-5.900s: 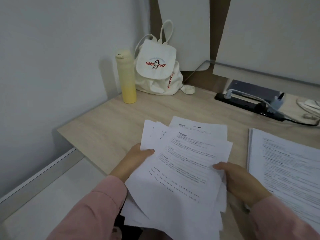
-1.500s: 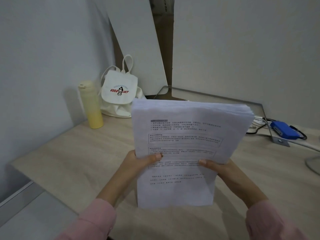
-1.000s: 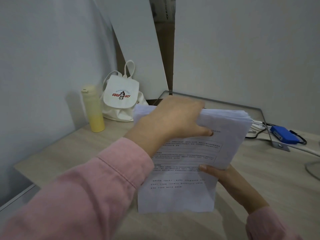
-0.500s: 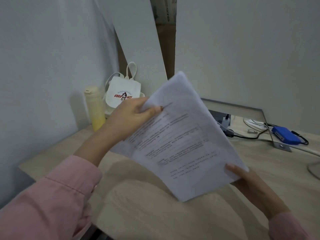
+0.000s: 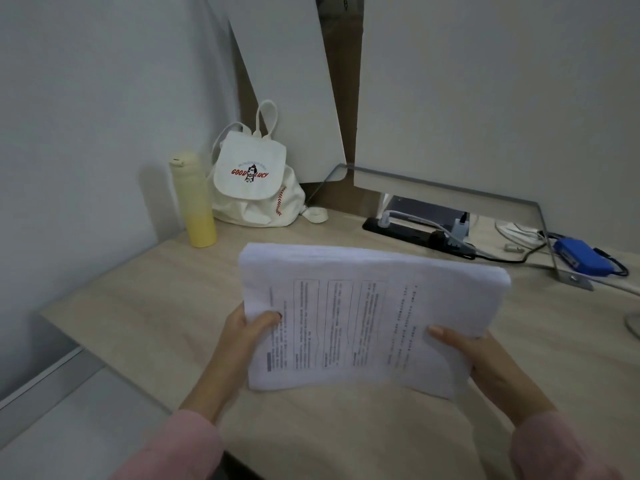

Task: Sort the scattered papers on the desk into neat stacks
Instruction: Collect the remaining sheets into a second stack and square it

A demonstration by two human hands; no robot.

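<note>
A thick stack of white printed papers stands on its long edge on the light wooden desk, turned sideways so the text runs vertically. My left hand grips its left short side, thumb on the front sheet. My right hand grips the right short side, thumb on the front. The sheets' top edges look roughly level. Both pink sleeves show at the bottom of the view.
A yellow bottle and a white drawstring bag stand at the back left against the wall. A black power strip with plugs and cables lies at the back. A blue box sits at the far right behind a metal stand.
The stack has been rotated from upright portrait to landscape; half a second ago it was tilted mid-turn. My left hand moved from the top corner to the left side.
</note>
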